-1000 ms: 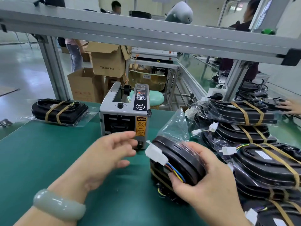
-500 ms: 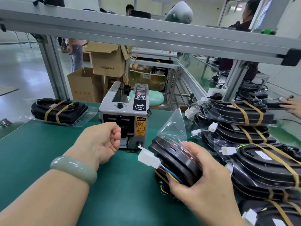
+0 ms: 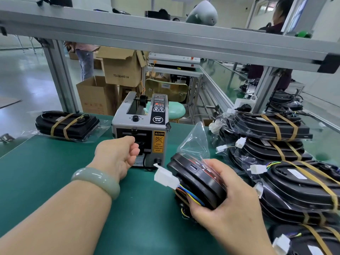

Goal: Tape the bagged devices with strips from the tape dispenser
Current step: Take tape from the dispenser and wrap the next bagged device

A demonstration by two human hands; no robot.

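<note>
The grey tape dispenser [image 3: 140,119] stands at the middle of the green mat [image 3: 46,173]. My left hand [image 3: 117,155], with a pale green bangle at the wrist, is at the dispenser's front outlet, thumb and curled fingers pinched together there; the tape strip itself is hidden behind the fingers. My right hand [image 3: 226,205] grips a black round device in a clear bag [image 3: 197,174], tilted on its edge just right of the dispenser. A white connector [image 3: 165,176] on coloured wires sticks out of the device toward the left.
A pile of bagged black devices bound with brown tape [image 3: 294,183] fills the right side of the mat. One taped device [image 3: 66,124] lies at the far left. An aluminium frame beam [image 3: 165,39] crosses overhead. Cardboard boxes [image 3: 119,69] stand behind the bench.
My left hand has moved forward from beside the device to the dispenser's outlet and its fingers have curled. My right hand has tipped the bagged device a little to the left.
</note>
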